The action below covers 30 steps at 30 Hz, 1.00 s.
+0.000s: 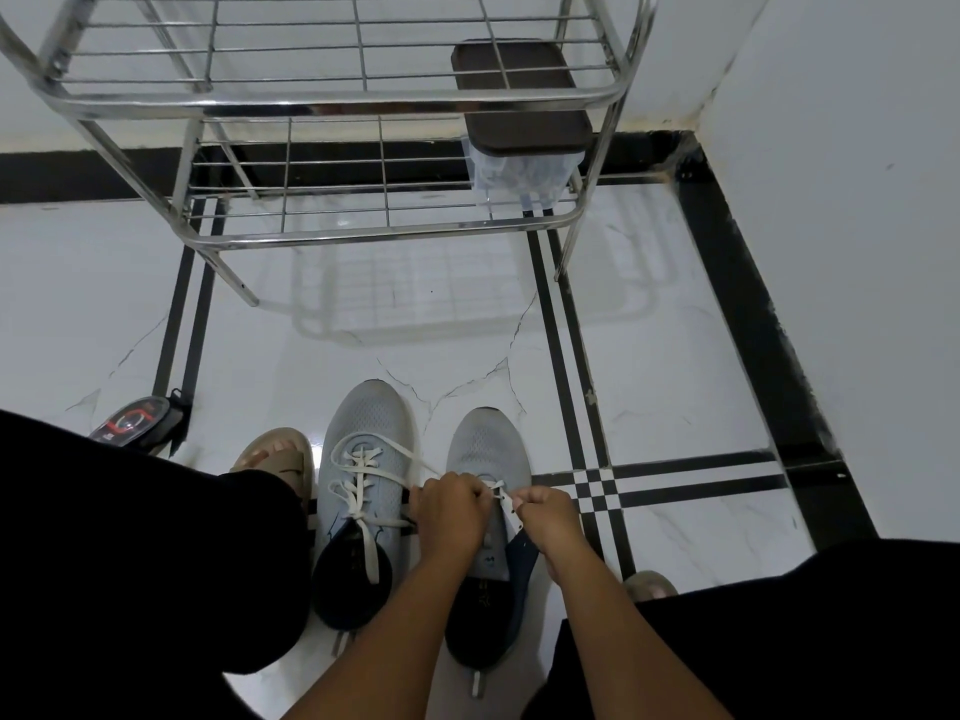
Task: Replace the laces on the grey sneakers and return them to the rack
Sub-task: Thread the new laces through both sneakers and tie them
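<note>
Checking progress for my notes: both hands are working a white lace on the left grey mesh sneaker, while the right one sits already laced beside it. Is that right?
Not quite: the sneakers are swapped. In the head view the left hand and right hand pinch the white lace on the right grey mesh sneaker; the left grey mesh sneaker sits already laced beside it.

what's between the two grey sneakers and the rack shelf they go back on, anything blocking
Nothing visible stands on the floor between the grey sneakers and the metal rack. On the lower shelf, a lidded plastic box fills the right end; the rest is bare wire. Both hands grip the white lace.
</note>
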Each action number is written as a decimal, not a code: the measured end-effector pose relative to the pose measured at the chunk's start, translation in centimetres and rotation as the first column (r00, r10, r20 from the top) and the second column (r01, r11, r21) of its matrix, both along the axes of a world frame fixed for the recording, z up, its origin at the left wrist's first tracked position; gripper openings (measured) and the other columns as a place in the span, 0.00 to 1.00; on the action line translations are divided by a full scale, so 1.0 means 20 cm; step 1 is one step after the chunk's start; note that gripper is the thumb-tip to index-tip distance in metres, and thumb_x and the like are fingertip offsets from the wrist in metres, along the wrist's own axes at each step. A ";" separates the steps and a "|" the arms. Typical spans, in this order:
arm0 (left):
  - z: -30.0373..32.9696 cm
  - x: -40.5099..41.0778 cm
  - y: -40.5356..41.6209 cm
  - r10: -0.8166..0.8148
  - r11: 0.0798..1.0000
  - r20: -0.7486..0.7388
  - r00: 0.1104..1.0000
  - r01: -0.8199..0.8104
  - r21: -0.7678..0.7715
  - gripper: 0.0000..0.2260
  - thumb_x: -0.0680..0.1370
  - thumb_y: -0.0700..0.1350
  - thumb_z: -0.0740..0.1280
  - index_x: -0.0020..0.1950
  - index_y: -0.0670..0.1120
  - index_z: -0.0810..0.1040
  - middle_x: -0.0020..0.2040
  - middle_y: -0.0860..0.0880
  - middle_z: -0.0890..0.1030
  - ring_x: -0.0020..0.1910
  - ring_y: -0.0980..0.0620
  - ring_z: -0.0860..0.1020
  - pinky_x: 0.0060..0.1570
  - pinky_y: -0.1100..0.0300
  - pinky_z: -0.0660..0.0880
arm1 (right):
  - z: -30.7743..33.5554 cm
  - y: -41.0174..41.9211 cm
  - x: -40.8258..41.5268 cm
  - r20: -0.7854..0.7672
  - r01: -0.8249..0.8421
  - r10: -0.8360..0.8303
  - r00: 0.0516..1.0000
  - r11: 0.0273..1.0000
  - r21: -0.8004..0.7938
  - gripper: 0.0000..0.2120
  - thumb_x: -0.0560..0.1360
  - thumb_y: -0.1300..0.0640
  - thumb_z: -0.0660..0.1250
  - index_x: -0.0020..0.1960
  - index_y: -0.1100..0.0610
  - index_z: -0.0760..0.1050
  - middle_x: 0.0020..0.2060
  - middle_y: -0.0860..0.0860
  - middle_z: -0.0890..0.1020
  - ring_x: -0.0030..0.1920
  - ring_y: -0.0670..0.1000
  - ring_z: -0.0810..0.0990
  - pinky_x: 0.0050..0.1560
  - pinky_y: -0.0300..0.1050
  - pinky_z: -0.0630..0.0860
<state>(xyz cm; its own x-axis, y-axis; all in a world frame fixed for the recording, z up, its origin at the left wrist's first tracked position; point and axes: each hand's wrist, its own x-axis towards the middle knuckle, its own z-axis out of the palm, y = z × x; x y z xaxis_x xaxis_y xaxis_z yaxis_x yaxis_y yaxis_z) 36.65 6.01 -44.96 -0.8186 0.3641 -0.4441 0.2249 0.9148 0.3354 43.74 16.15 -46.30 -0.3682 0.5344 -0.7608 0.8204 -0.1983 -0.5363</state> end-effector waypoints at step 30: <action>0.07 0.06 -0.12 0.108 0.991 -0.134 0.985 -0.096 0.092 0.28 0.71 0.57 0.70 0.66 0.48 0.64 0.61 0.48 0.70 0.59 0.48 0.71 0.55 0.56 0.70 | 0.31 0.34 -0.02 -0.219 0.697 -0.688 0.692 0.716 -0.044 0.12 0.81 0.62 0.53 0.44 0.58 0.73 0.37 0.51 0.73 0.29 0.44 0.74 0.28 0.38 0.72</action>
<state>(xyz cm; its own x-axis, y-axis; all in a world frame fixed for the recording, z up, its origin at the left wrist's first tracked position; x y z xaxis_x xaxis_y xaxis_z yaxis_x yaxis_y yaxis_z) 37.92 3.55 -43.52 -0.9048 0.3068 -0.2954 0.1811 0.9049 0.3851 43.43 22.89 -40.10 -0.0244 0.7287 -0.6843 0.3294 -0.6405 -0.6938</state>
